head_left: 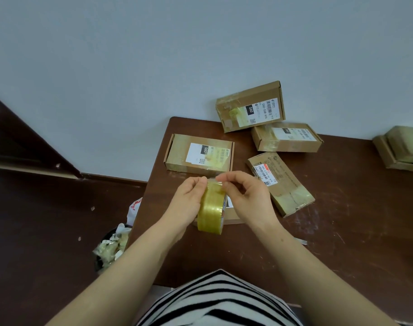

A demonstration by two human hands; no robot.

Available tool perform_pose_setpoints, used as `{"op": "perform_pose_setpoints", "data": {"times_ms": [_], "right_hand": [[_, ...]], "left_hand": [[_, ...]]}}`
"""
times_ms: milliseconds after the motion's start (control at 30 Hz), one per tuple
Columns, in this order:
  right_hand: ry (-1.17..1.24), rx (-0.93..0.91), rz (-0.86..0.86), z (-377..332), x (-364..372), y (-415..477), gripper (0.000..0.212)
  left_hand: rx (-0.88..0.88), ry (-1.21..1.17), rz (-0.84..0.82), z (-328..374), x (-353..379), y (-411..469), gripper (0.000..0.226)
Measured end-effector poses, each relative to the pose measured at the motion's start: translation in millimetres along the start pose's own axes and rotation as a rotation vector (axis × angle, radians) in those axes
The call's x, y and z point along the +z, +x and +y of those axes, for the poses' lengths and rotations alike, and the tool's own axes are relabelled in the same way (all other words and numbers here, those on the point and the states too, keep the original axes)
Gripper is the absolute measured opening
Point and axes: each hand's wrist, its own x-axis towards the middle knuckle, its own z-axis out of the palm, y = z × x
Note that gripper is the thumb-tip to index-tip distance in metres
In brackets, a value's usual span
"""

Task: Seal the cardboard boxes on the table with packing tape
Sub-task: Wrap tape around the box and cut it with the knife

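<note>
On our scuffed brown table (pixel 341 231) lie taped cardboard boxes: a labelled box (pixel 198 152) at the far left corner, a tilted box (pixel 250 107) against the wall, a flat box (pixel 286 137) beside it, a long box (pixel 280 182) nearer us, and, seemingly, a stacked pair (pixel 400 149) at right.

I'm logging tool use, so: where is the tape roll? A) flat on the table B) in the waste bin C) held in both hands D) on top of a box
C: the left hand grips the tape roll and the right hand pinches at its top edge.
</note>
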Motion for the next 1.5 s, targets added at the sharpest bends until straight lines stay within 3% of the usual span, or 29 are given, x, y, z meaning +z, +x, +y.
{"op": "perform_pose_setpoints", "data": {"times_ms": [233, 533, 700, 800, 833, 933, 1167, 1333, 1500], "right_hand": [[-0.156, -0.022, 0.008, -4.2, -1.0, 0.1, 0.017], [-0.493, -0.182, -0.057, -8.7, 2.4, -1.6, 0.017], [-0.479, -0.148, -0.037, -5.7, 3.5, -5.7, 0.012], [-0.54, -0.162, -0.069, -3.3, -0.5, -6.6, 0.02], [-0.537, -0.157, -0.075, -3.0, -1.6, -8.4, 0.021], [-0.531, -0.153, -0.07, 0.1, -3.3, -16.8, 0.021], [-0.316, 0.048, 0.09, 11.5, -18.7, -43.6, 0.011], [-0.128, 0.196, 0.156, 36.2, -25.7, -75.5, 0.023], [0.151, 0.593, 0.191, 79.7, -30.8, -93.5, 0.041]], "left_hand": [[0.044, 0.051, -0.027, -0.2, -2.2, -2.3, 0.022], [0.118, 0.088, -0.03, -3.1, -2.8, -8.9, 0.021], [0.133, 0.018, -0.091, -0.7, -2.8, -15.0, 0.011], [0.097, -0.096, -0.237, -0.7, -3.4, -19.0, 0.035], [0.096, -0.093, -0.246, -1.0, -3.5, -18.5, 0.034], [0.108, -0.044, -0.228, -3.4, -2.6, -15.2, 0.004], [0.109, 0.077, -0.253, -22.4, 16.9, -17.8, 0.012], [0.068, 0.257, -0.329, -38.0, 29.1, -36.0, 0.009], [0.19, 0.648, -0.221, -55.6, 34.6, -50.4, 0.008]]}}
